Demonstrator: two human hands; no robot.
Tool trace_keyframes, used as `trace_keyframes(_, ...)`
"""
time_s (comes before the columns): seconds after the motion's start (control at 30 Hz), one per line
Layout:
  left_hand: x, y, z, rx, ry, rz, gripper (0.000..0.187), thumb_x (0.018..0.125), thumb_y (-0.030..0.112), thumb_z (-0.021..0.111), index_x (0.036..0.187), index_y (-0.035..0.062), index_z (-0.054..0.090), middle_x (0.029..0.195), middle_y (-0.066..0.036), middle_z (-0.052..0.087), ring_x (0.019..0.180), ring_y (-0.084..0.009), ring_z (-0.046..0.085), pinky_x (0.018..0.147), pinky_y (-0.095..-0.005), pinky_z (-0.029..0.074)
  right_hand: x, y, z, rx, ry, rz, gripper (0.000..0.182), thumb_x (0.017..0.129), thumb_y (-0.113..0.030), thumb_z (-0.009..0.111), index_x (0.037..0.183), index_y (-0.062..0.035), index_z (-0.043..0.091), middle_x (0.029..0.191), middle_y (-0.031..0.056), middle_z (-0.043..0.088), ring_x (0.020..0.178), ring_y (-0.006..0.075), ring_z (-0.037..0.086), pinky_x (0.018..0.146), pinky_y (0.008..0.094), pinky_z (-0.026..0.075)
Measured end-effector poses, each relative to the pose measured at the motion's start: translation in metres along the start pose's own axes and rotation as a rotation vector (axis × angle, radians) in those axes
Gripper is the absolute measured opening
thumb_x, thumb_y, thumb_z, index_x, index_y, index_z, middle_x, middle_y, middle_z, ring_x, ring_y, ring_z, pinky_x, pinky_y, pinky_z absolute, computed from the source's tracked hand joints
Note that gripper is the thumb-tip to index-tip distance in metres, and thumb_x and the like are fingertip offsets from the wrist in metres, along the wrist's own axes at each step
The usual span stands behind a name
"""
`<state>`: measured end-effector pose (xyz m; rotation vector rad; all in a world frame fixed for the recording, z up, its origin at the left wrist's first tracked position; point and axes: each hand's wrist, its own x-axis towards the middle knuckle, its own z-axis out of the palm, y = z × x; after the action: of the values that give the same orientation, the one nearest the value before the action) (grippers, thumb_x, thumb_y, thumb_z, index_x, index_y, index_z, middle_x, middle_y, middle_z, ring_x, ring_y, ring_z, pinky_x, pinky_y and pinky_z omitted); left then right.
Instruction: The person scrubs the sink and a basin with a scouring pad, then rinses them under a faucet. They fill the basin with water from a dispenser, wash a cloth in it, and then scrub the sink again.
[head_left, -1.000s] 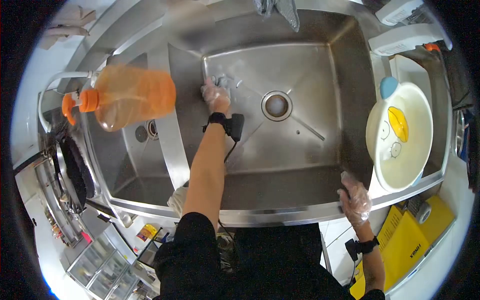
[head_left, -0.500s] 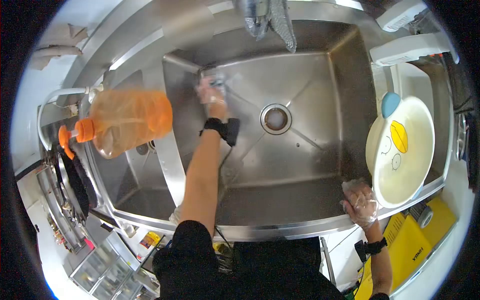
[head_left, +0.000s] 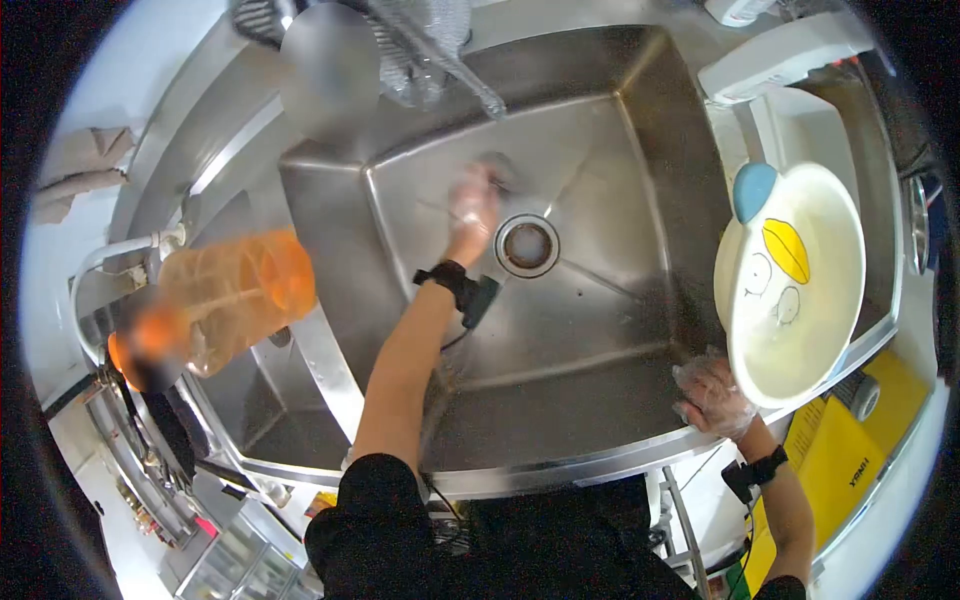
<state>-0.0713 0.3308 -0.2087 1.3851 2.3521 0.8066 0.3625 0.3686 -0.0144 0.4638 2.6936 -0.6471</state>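
Over the floor of the steel sink (head_left: 560, 420), my left hand (head_left: 474, 205) is smeared by motion, up and left of the round drain (head_left: 527, 246). A dark blurred patch shows at its fingertips; what it holds, if anything, cannot be made out. My right hand (head_left: 714, 396), in a clear plastic glove, rests at the sink's front right edge with its fingers curled together. Beside it stands a cream basin (head_left: 835, 300) with a yellow beak and a blue knob. Whether the right hand holds anything is hidden.
An orange-capped pump bottle (head_left: 225, 300) lies across the left side of the view. A faucet (head_left: 440, 60) reaches over the sink's back. White bottles (head_left: 785, 60) stand at the back right, yellow packaging (head_left: 825, 460) below the basin.
My left hand has moved right and nearer the drain, away from the sink's left side. My right hand stays near the basin. The whole view has shifted and turned slightly.
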Motion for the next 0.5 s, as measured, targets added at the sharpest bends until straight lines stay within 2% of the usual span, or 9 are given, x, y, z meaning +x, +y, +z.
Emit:
trace_keyframes(0.07,0.019,-0.021,-0.022,-0.056,0.306,0.045,0.035,0.073,0.001,0.054,0.108,0.0066,0.052,0.091,-0.017,0.06,0.087,-0.035,0.057,0.076,-0.0427,0.045,-0.001,-0.001,0.002,-0.033,0.049,0.009,0.046,0.068,-0.031,0.067,0.108,-0.0103,0.062,0.104,0.0085,0.057,0.103,0.0286,0.051,0.097,0.0447,0.037)
trace_keyframes(0.13,0.043,-0.053,-0.004,0.068,0.236,-0.203,0.04,0.071,0.005,0.059,0.11,0.0095,0.052,0.091,-0.02,0.06,0.084,-0.0347,0.059,0.072,-0.0444,0.046,-0.001,0.0,0.002,-0.071,0.098,0.023,0.045,0.067,-0.03,0.068,0.106,-0.0096,0.062,0.102,0.0086,0.058,0.1,0.0284,0.052,0.095,0.0438,0.038)
trace_keyframes(0.2,0.049,-0.063,0.029,0.05,0.182,-0.089,0.041,0.072,0.007,0.059,0.113,0.0068,0.052,0.095,-0.018,0.059,0.089,-0.0344,0.057,0.076,-0.0438,0.045,0.0,0.001,-0.001,-0.055,0.113,-0.007,0.043,0.065,-0.028,0.068,0.103,-0.0077,0.064,0.095,0.0088,0.059,0.094,0.0284,0.054,0.091,0.0425,0.041)
trace_keyframes(0.23,0.047,-0.044,0.042,0.03,0.122,-0.049,0.038,0.074,0.005,0.055,0.111,0.0058,0.054,0.097,-0.016,0.059,0.09,-0.0344,0.057,0.078,-0.0435,0.046,0.002,0.0,-0.002,-0.054,0.114,0.005,0.043,0.065,-0.028,0.068,0.103,-0.0077,0.064,0.095,0.0088,0.059,0.094,0.0284,0.054,0.091,0.0425,0.041)
trace_keyframes(0.27,0.04,-0.021,0.051,0.105,0.226,0.224,0.033,0.074,0.004,0.054,0.107,0.0047,0.056,0.097,-0.016,0.059,0.088,-0.0339,0.057,0.078,-0.0419,0.046,0.004,-0.001,-0.004,-0.034,0.107,0.008,0.041,0.064,-0.027,0.068,0.101,-0.0069,0.065,0.093,0.009,0.059,0.091,0.0284,0.054,0.088,0.0422,0.042)
trace_keyframes(0.37,0.053,0.034,0.098,0.181,0.049,0.346,0.031,0.075,0.002,0.052,0.105,0.0044,0.056,0.096,-0.014,0.059,0.086,-0.0333,0.057,0.08,-0.04,0.046,0.0,0.005,0.012,0.009,0.196,-0.015,0.038,0.063,-0.025,0.068,0.096,-0.0061,0.065,0.089,0.0092,0.059,0.087,0.0283,0.054,0.083,0.0419,0.044)
trace_keyframes(0.43,0.082,0.109,0.074,0.318,-0.97,0.019,0.028,0.073,-0.001,0.053,0.098,0.0095,0.057,0.09,-0.014,0.057,0.081,-0.0347,0.056,0.071,-0.0424,0.047,-0.001,0.009,0.012,0.022,0.297,-0.038,0.036,0.063,-0.024,0.068,0.094,-0.0062,0.066,0.088,0.0093,0.059,0.085,0.0282,0.055,0.08,0.0418,0.045)
trace_keyframes(0.47,0.076,0.105,0.077,0.319,-0.969,0.028,0.028,0.073,-0.001,0.053,0.098,0.0095,0.057,0.09,-0.014,0.057,0.081,-0.0347,0.056,0.071,-0.0424,0.047,0.001,0.008,0.005,0.043,0.251,-0.059,0.033,0.064,-0.024,0.067,0.092,-0.006,0.066,0.087,0.0094,0.059,0.083,0.0279,0.055,0.078,0.0415,0.046)
trace_keyframes(0.5,0.064,0.095,0.078,0.061,-0.526,0.236,0.03,0.073,-0.001,0.053,0.1,0.011,0.056,0.091,-0.016,0.057,0.082,-0.0351,0.057,0.071,-0.0424,0.048,0.002,0.009,0.001,0.066,0.204,-0.08,0.031,0.064,-0.024,0.067,0.089,-0.0058,0.066,0.086,0.0094,0.058,0.081,0.0277,0.055,0.076,0.0412,0.046)
